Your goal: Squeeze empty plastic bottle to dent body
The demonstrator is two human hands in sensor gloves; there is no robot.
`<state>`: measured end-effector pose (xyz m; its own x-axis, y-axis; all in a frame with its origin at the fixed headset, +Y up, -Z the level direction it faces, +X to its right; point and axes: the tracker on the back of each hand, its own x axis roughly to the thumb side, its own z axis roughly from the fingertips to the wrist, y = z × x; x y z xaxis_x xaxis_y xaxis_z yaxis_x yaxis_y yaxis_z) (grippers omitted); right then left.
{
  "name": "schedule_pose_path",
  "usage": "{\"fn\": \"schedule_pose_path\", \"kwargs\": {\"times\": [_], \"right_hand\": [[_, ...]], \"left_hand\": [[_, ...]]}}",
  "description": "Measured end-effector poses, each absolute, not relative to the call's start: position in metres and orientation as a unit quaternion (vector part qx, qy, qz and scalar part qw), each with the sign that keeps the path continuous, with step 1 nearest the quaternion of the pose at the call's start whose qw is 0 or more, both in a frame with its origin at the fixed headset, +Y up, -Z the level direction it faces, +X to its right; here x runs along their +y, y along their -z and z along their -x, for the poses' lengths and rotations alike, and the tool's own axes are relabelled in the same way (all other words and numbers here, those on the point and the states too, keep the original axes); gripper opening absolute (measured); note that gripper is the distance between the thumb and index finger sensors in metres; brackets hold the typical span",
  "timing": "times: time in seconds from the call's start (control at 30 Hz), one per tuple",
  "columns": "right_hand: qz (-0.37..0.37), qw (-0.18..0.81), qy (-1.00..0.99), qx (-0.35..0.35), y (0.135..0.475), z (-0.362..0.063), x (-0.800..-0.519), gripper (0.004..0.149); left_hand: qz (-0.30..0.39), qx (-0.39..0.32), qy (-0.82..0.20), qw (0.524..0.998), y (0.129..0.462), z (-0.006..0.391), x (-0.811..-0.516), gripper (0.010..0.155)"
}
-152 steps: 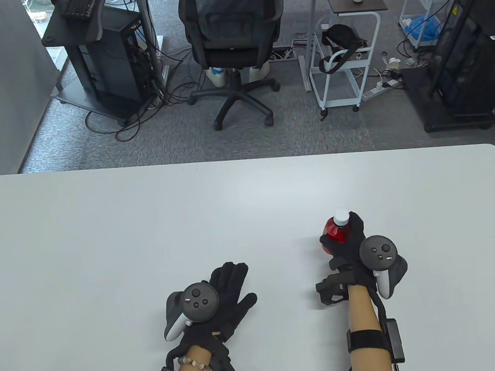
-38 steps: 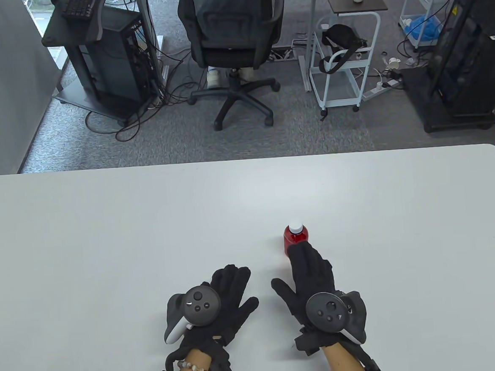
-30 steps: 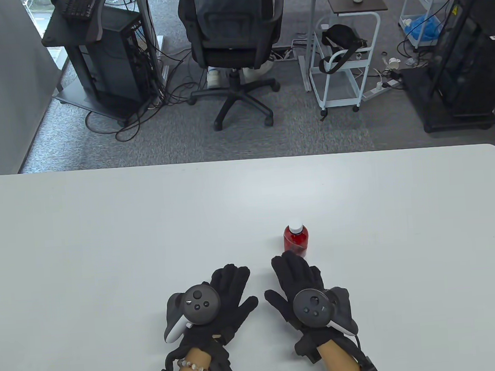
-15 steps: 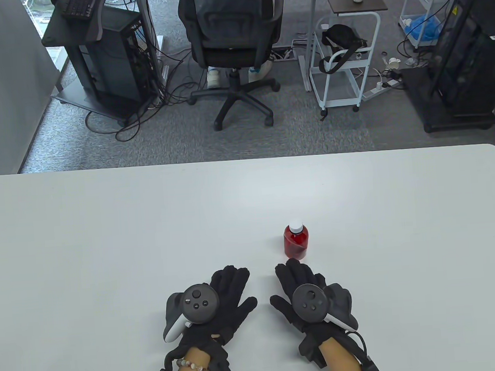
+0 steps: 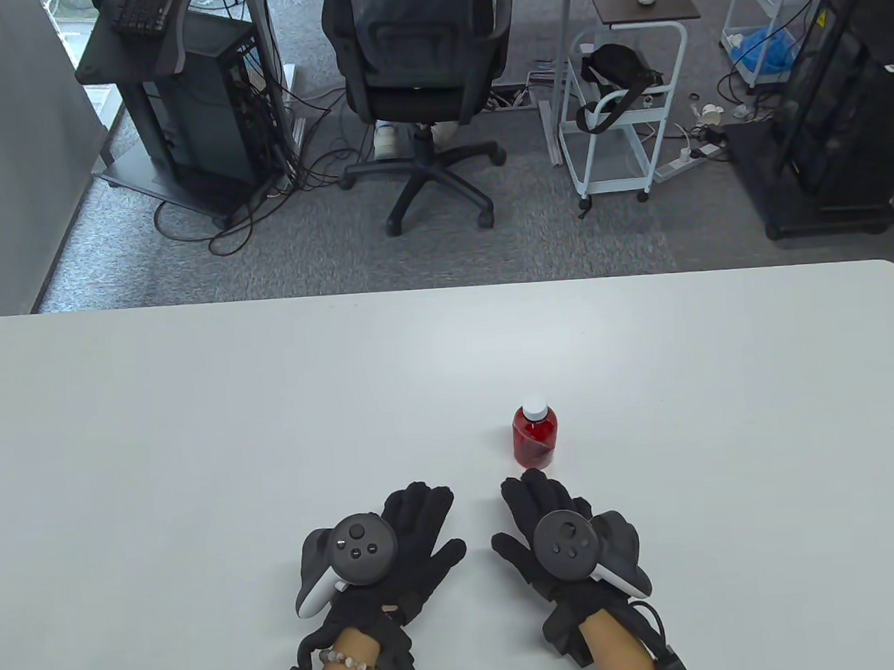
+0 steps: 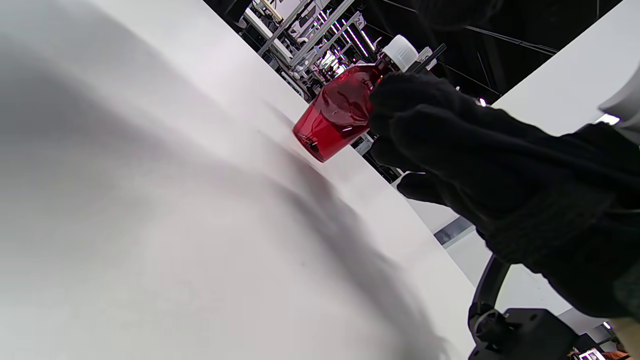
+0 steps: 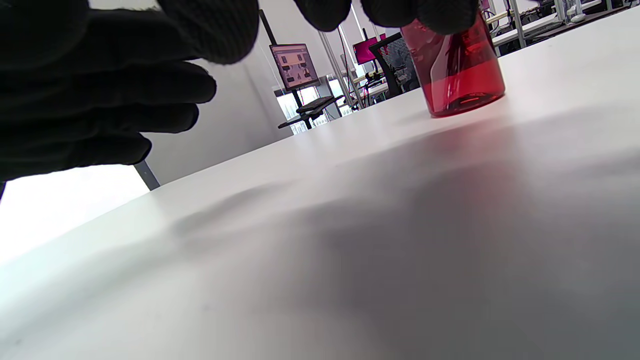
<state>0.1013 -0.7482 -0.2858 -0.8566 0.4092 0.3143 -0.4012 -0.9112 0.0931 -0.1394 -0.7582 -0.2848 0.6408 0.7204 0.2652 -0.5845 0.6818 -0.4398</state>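
Observation:
A small red plastic bottle (image 5: 535,440) with a white cap stands upright on the white table (image 5: 192,414). It also shows in the left wrist view (image 6: 337,112) and the right wrist view (image 7: 457,75), where its body looks dented. My right hand (image 5: 539,508) lies flat and open on the table just in front of the bottle, fingertips close to its base, not holding it. My left hand (image 5: 421,516) lies flat and open on the table to the left of the right hand. The right hand shows in the left wrist view (image 6: 450,135).
The table's far edge (image 5: 444,289) runs across the middle of the table view. Beyond it on the floor stand an office chair (image 5: 422,84), a white cart (image 5: 622,108) and computer racks (image 5: 186,101).
Five seconds ago my right hand gripped the bottle at the right. It set the bottle down further left, let go, and drew back to rest flat. The left hand has not moved.

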Motion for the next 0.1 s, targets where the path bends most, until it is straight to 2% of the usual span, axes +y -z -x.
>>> {"fn": "schedule_pose_path", "kwargs": {"times": [0.1], "right_hand": [[-0.165, 0.211, -0.963, 0.016, 0.2861, -0.1016, -0.7481, 0.076]], "left_hand": [[0.162, -0.213, -0.367, 0.891, 0.2853, 0.1395, -0.7589, 0.072]]}}
